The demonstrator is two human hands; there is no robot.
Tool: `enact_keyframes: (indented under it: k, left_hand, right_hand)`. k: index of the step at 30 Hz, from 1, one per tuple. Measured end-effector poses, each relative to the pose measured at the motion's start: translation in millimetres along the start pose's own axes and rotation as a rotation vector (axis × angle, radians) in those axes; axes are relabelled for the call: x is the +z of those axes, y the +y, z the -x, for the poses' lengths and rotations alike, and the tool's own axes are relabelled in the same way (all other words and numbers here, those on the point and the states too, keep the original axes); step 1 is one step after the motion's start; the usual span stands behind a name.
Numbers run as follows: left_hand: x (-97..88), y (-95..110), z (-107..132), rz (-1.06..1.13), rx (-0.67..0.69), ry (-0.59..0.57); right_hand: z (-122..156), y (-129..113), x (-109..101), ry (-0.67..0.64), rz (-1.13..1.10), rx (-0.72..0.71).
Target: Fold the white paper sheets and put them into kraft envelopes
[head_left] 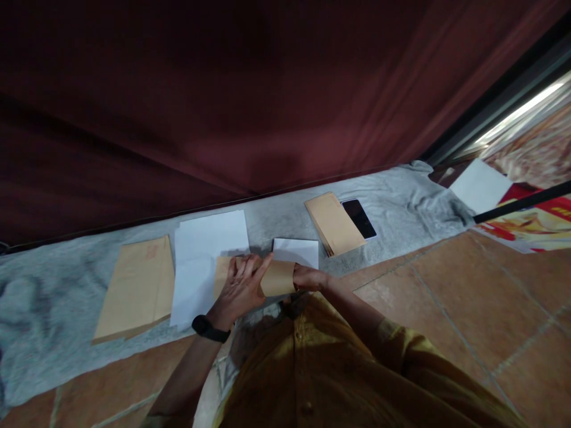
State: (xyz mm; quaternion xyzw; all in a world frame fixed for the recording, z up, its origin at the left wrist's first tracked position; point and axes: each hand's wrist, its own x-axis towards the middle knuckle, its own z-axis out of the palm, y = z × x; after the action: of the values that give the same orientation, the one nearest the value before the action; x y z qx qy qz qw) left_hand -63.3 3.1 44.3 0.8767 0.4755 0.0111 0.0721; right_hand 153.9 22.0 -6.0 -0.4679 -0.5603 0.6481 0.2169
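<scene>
**Both my hands on a brown envelope, over the grey cloth**

I hold a brown envelope between my two hands, just in front of my body and at the near edge of the grey cloth which lies on the tiled floor. My left hand, with a black watch on the wrist, lies over the left part of the envelope with the fingers bent on it, and the forefinger reaches to the far edge. My right hand grips the right end; its fingers are mostly hidden behind the envelope, so I cannot tell how they close. A white sheet shows just behind the far edge of the envelope; whether it sits inside or only lies behind, I cannot tell.

To the left, white papers lie on the cloth, and further left a pile of large brown envelopes. To the far right lies another pile of brown envelopes, with a dark phone touching its right side. Behind everything hangs a dark red curtain
</scene>
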Motion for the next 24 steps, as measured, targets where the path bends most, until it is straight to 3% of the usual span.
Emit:
enact_keyframes:
  k: [5,7,9,13,15,19,24]
  left_hand:
    - [-0.5,-8.1,-2.1,-0.002,-0.047,-0.001]
    - [-0.1,-14.1,-1.8,-0.001,-0.077,-0.008]
    - [1.0,-20.7,-0.5,0.002,-0.116,-0.018]
    - [3.9,-32.3,3.0,-0.002,-0.179,-0.007]
    - [5.0,-37.2,4.3,-0.009,-0.199,0.005]
    - [5.9,-46.2,7.0,-0.024,-0.235,-0.001]
    - [2.3,-51.2,14.9,-0.042,-0.261,-0.01]
  right_hand:
    - [14.8,-0.4,-9.3,-0.011,-0.101,-0.005]
    - [24.0,1.7,-17.4,0.063,-0.179,-0.036]
    - [34.0,6.0,-25.5,0.221,-0.167,-0.057]
    - [54.5,17.1,-35.3,0.597,0.377,0.038]
    - [61.8,20.2,-34.3,0.694,0.655,0.16]
    - [63.0,16.2,-23.9,0.731,0.899,0.323]
    - [49.9,5.3,-18.2,0.717,0.882,0.393]
